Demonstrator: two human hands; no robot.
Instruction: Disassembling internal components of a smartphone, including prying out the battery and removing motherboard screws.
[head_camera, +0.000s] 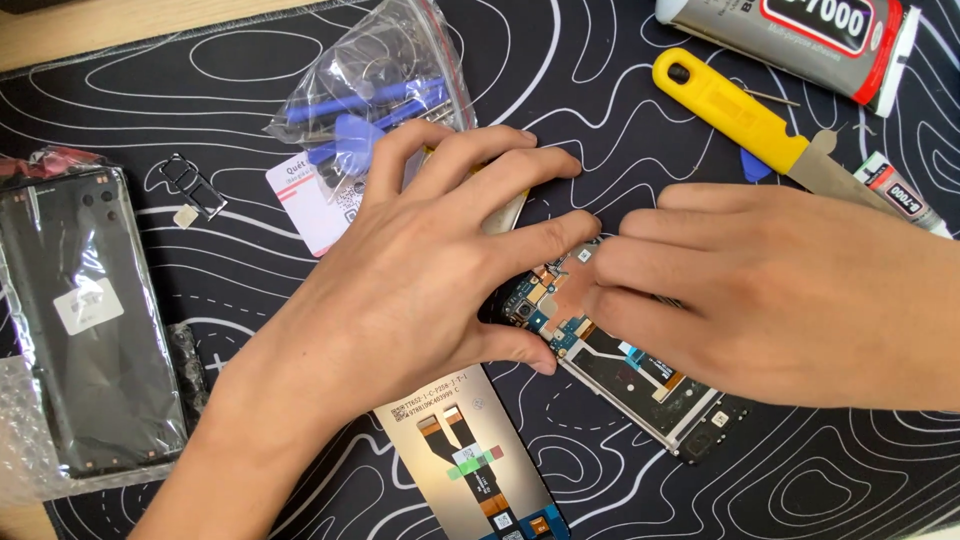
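Black opened phone (640, 375) half hidden, left hand (420, 270) fingers spread, right hand (770, 300) fingers pressing it.

Left hand (420, 270): we note it pressing the opened phone (620, 370).
Right hand (770, 300): we note fingertips on its circuit board (555, 300).

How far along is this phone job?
Done: the back cover lies off to the side, leaving the opened phone with its circuit board bare. In hand: left hand and right hand press on the board. Left: the spare screen part lies unfitted.
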